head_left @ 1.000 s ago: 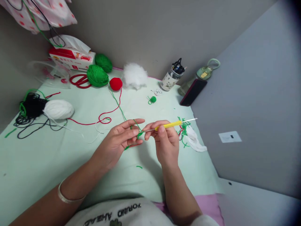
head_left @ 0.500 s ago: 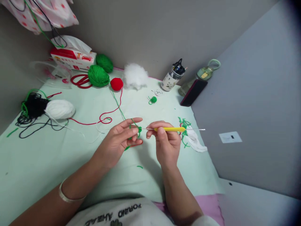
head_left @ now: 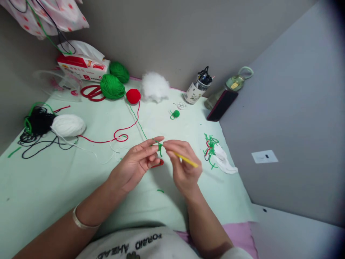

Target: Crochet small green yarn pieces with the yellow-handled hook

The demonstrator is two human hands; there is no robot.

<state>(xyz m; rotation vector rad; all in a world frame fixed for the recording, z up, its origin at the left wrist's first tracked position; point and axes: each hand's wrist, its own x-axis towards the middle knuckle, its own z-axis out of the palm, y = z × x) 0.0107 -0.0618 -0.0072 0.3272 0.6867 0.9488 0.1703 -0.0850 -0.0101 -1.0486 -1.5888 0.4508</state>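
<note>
Between thumb and fingers, my left hand [head_left: 140,158] pinches a small piece of green crochet work [head_left: 160,148], its index finger stretched out with green yarn over it. That strand runs back to the green yarn balls [head_left: 112,87]. My right hand [head_left: 185,165] is closed around a crochet hook [head_left: 185,159] with a yellow handle, its tip at the green piece. The hook's far end is blurred. Beneath my left fingers shows part of a red and green item [head_left: 158,164], mostly hidden.
Left lie white yarn [head_left: 68,125], black yarn [head_left: 40,121] and red scissors [head_left: 93,92]. Behind are a red yarn ball [head_left: 133,96], white stuffing [head_left: 154,87] and a tissue box [head_left: 83,68]. A jar [head_left: 196,90], a phone [head_left: 222,105] and yarn scraps [head_left: 211,145] are on the right.
My right hand has turned the hook from nearly level to slanting down to the right, and its tip has come to the green piece. My left hand keeps its pinch.
</note>
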